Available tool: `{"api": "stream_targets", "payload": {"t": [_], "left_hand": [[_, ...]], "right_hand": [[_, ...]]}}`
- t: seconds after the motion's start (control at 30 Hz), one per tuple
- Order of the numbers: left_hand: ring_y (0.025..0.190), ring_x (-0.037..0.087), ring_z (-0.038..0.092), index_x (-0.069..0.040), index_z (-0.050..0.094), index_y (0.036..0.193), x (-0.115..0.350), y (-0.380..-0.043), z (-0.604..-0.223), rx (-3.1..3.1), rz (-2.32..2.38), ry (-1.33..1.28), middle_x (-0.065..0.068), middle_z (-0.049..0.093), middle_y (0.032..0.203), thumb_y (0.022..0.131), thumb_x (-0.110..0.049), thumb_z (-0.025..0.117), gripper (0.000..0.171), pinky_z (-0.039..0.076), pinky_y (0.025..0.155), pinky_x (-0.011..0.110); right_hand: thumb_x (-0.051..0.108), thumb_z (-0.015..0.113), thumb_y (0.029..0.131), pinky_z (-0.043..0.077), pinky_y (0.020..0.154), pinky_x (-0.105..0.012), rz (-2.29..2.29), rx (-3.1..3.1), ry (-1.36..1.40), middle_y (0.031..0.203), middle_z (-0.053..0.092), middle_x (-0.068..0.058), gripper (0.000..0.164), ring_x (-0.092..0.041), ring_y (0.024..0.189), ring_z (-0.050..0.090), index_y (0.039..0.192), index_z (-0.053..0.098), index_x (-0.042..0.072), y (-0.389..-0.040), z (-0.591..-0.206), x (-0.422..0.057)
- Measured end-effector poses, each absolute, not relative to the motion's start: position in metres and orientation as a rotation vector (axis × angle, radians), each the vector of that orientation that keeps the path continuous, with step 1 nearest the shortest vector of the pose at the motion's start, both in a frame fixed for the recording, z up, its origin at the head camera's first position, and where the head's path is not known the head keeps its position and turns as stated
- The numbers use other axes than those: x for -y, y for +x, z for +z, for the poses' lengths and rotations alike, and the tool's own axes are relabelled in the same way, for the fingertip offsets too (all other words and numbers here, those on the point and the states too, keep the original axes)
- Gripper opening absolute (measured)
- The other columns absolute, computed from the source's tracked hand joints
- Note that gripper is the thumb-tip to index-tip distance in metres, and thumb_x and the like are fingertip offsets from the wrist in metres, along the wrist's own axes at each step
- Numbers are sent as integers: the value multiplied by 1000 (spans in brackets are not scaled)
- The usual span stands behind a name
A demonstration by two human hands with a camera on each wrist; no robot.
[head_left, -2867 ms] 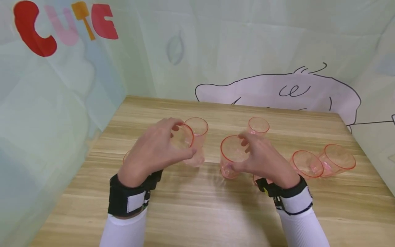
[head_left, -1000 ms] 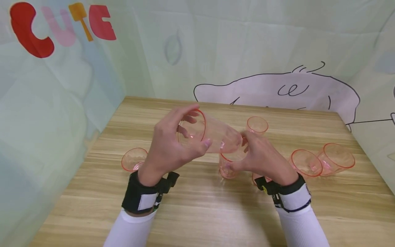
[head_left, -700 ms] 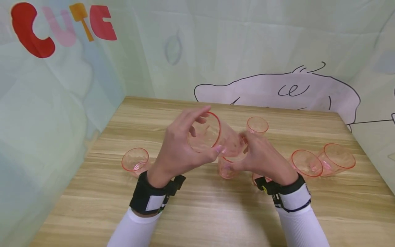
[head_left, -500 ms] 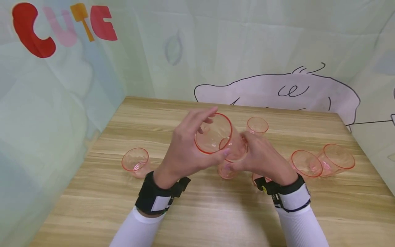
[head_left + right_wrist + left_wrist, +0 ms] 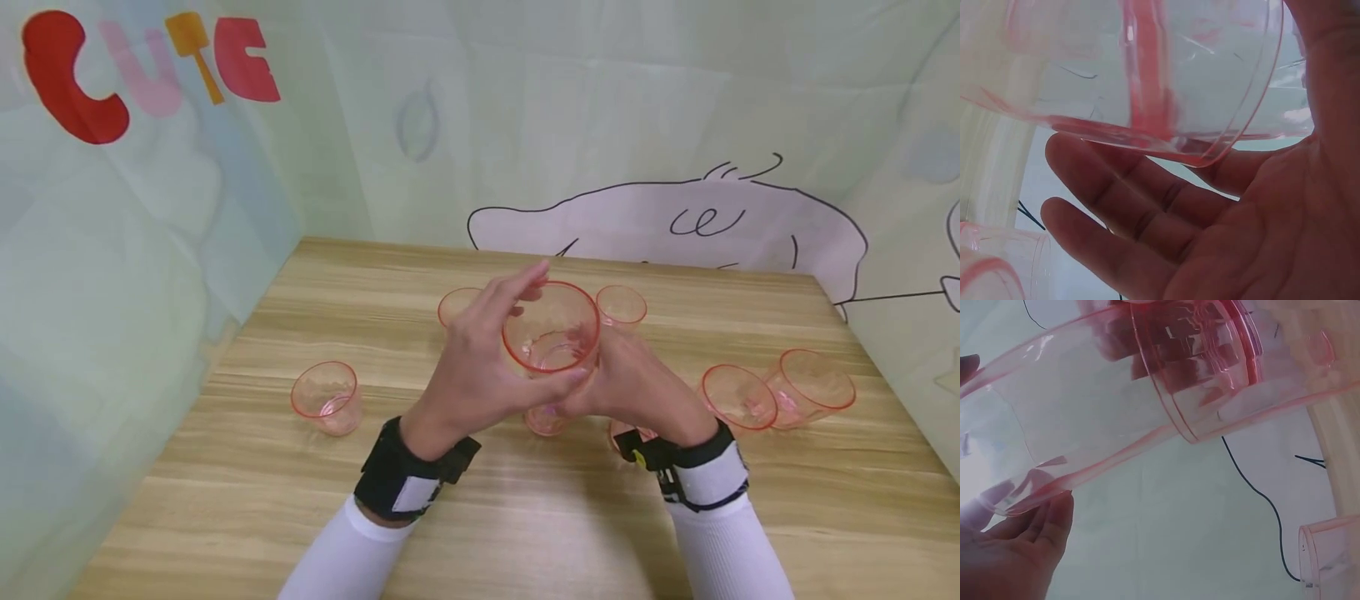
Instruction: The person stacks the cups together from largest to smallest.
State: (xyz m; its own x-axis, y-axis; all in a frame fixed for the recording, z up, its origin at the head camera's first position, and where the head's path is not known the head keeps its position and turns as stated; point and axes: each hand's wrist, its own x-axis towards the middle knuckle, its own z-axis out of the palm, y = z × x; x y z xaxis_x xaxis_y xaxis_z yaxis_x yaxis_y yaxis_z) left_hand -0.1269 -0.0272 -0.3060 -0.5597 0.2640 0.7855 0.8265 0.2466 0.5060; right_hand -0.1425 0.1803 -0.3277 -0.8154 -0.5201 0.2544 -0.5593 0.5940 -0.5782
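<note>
A person's left hand [image 5: 483, 362] pinches a clear pink upper cup [image 5: 553, 321] near its red rim, thumb on the near side and fingers round the far side, mouth tipped toward the viewer. Just to its right, the right hand [image 5: 633, 379] curves its thumb and fingers round a matching lower cup [image 5: 546, 419], though in the right wrist view one fingertip stands off the wall. The base of the upper cup sits within the mouth of the lower cup, between the two hands; through so many clear walls it is hard to tell how deep it goes. Around the hands, more pink cups stand on the wooden desk [image 5: 487, 533]: a lone cup [image 5: 326, 396] left of the left hand, a half-hidden cup [image 5: 455, 307] beyond it, a small-looking cup [image 5: 621, 307] beyond the right hand, a touching or overlapping pair [image 5: 813, 390] to its right, and a mostly covered cup [image 5: 621, 433] under the right wrist. The likeliest trouble is jamming: if the upper cup stays tilted, its base could catch inside the lower wall. A loose right-hand hold might let the lower cup tip or twist under that push, and a sideways wrist movement could knock the covered cup.
</note>
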Motion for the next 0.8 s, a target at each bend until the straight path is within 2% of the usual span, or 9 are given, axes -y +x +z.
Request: {"api": "stream_targets", "payload": {"t": [0.1, 0.2, 0.4, 0.5, 0.63, 0.8], "left_hand": [[117, 18, 58, -5, 48, 145, 25, -127, -309, 1969, -1322, -990, 7, 61, 132, 66, -29, 93, 94, 49, 90, 37], [120, 18, 56, -5, 47, 146, 23, -128, -312, 1977, -1341, -992, 7, 59, 136, 66, -28, 94, 96, 48, 93, 38], [119, 18, 55, -4, 47, 145, 14, -131, -318, 2001, -1335, -993, 10, 59, 134, 66, -28, 96, 96, 47, 98, 34], [119, 18, 54, -4, 47, 145, 10, -133, -321, 2040, -1346, -984, 10, 58, 134, 67, -29, 95, 94, 46, 98, 31], [120, 17, 54, -5, 47, 145, 9, -133, -324, 2104, -1346, -971, 9, 58, 135, 69, -29, 95, 93, 46, 98, 29], [122, 18, 55, -6, 45, 147, 10, -134, -330, 2173, -1295, -957, 8, 56, 138, 71, -33, 93, 94, 46, 99, 29]], "right_hand": [[23, 90, 63, 52, 82, -31, 1046, 2746, 953, 103, 67, 7, 71, -10, 91, 62, 125, 57, 19, -143, -329, -180], [26, 93, 63, 52, 83, -34, 1074, 2778, 926, 104, 67, 4, 67, -14, 95, 62, 121, 60, 18, -144, -329, -179], [33, 99, 60, 52, 88, -40, 1162, 2861, 836, 119, 66, -7, 81, -22, 108, 63, 126, 58, 12, -144, -330, -184], [39, 99, 58, 53, 87, -43, 1206, 2893, 794, 125, 63, -12, 85, -25, 107, 64, 127, 57, 11, -143, -329, -188], [46, 98, 56, 53, 88, -43, 1233, 2916, 764, 131, 59, -8, 92, -25, 112, 62, 132, 54, 16, -142, -327, -191], [50, 97, 57, 53, 87, -41, 1205, 2957, 755, 121, 65, -5, 95, -20, 108, 62, 134, 52, 14, -142, -326, -192]]}}
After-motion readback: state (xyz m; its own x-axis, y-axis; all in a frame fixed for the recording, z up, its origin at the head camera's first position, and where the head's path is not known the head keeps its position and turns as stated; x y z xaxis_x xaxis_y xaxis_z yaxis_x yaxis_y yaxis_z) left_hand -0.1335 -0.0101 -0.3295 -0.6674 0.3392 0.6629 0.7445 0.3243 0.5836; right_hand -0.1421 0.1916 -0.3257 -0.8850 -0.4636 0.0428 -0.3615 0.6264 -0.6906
